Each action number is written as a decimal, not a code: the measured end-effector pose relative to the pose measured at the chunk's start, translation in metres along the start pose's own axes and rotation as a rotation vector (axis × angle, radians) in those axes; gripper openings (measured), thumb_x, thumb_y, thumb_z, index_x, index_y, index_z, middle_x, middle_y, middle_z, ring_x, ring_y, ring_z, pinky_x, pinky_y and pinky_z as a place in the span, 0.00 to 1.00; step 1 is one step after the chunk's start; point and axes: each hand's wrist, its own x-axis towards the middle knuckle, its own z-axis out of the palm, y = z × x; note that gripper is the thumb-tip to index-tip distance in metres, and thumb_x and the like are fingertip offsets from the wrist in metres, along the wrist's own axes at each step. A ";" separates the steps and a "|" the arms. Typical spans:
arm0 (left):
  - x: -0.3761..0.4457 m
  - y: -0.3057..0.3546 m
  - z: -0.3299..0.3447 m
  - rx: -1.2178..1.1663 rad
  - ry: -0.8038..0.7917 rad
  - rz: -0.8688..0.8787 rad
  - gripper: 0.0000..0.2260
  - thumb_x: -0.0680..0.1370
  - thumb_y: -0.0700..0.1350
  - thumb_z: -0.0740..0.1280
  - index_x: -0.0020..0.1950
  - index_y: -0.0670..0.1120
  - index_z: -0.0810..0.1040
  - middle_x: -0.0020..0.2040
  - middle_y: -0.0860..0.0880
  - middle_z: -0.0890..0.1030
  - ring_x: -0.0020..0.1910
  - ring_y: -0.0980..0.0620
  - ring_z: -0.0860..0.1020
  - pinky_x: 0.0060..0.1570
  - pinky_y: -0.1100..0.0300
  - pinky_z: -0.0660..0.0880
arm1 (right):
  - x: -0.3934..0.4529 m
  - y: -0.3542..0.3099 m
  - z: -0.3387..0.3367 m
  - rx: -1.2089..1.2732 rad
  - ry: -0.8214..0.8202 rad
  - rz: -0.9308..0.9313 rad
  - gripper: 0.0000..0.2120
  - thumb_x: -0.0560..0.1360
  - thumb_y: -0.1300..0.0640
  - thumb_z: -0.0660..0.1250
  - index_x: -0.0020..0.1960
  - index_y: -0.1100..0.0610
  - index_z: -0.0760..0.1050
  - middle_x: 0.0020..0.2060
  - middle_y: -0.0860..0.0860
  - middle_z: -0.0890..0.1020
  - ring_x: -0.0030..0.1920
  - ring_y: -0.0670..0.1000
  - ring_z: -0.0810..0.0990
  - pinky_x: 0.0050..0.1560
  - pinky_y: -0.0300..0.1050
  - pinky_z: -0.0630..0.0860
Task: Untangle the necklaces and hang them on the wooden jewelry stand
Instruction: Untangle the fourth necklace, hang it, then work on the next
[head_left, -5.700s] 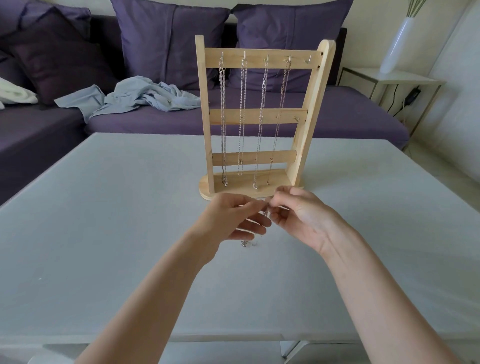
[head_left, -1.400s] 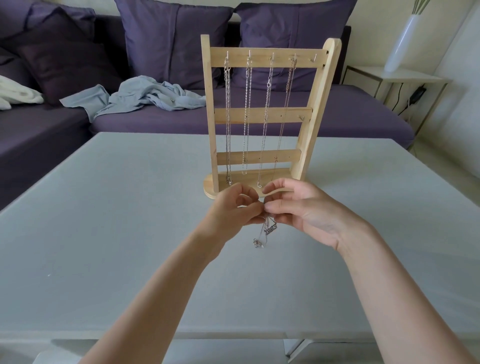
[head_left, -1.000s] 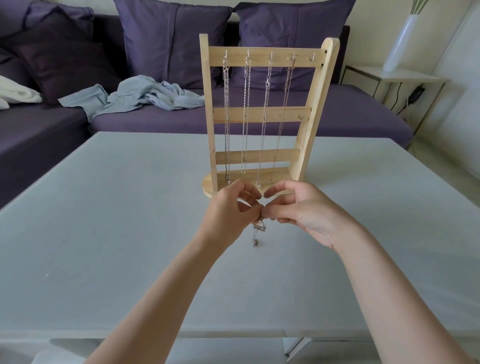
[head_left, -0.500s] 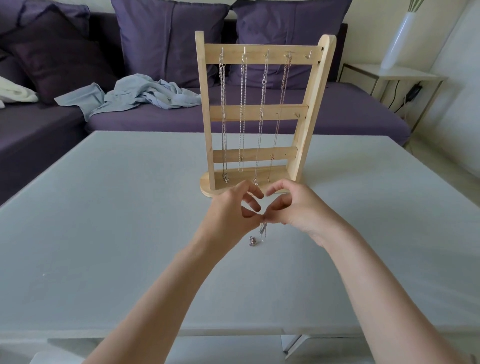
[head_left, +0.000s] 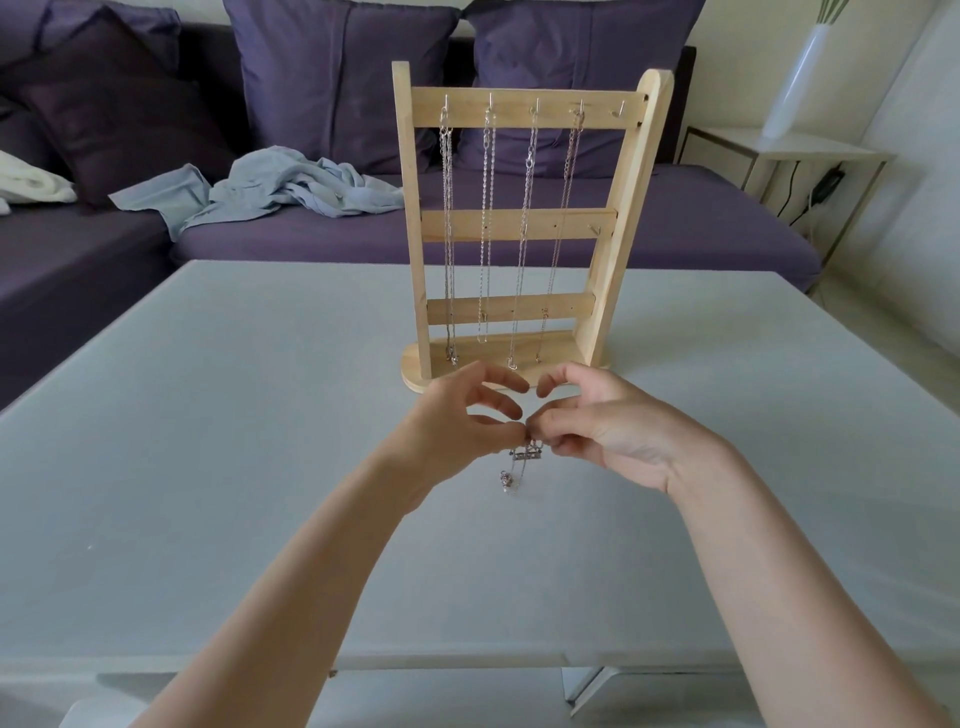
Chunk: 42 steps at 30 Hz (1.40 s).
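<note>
Pinching necklace (head_left: 522, 462): left hand (head_left: 457, 421), right hand (head_left: 602, 421).

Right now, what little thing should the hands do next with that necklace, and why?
Probably pull gently apart to loosen the knot. The left hand and right hand both pinch the necklace, which hangs bunched between them above the table. The stand already holds four chains, and its rightmost top hook looks free.

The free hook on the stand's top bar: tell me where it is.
In the head view, the free hook sits at the top bar's right end, beside the fourth hung necklace and the stand's right upright.
</note>
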 end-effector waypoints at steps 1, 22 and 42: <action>-0.001 0.001 0.000 -0.006 -0.013 0.006 0.13 0.71 0.34 0.70 0.50 0.50 0.76 0.41 0.52 0.78 0.35 0.57 0.78 0.39 0.66 0.74 | -0.001 -0.001 -0.001 0.021 -0.016 0.007 0.14 0.72 0.74 0.63 0.48 0.57 0.68 0.33 0.57 0.76 0.33 0.51 0.69 0.30 0.35 0.70; -0.001 -0.006 0.008 0.364 -0.006 0.161 0.15 0.69 0.33 0.69 0.42 0.53 0.71 0.36 0.54 0.78 0.35 0.54 0.77 0.39 0.62 0.75 | 0.001 -0.001 0.002 -0.279 0.158 -0.005 0.13 0.70 0.68 0.67 0.47 0.55 0.67 0.39 0.54 0.76 0.34 0.50 0.70 0.39 0.40 0.68; 0.001 0.000 0.001 -0.169 0.071 -0.004 0.08 0.74 0.32 0.65 0.48 0.43 0.73 0.40 0.49 0.77 0.34 0.54 0.77 0.42 0.62 0.78 | -0.001 -0.002 0.000 -0.334 0.168 -0.203 0.03 0.70 0.57 0.74 0.37 0.53 0.82 0.26 0.42 0.77 0.27 0.37 0.70 0.32 0.27 0.67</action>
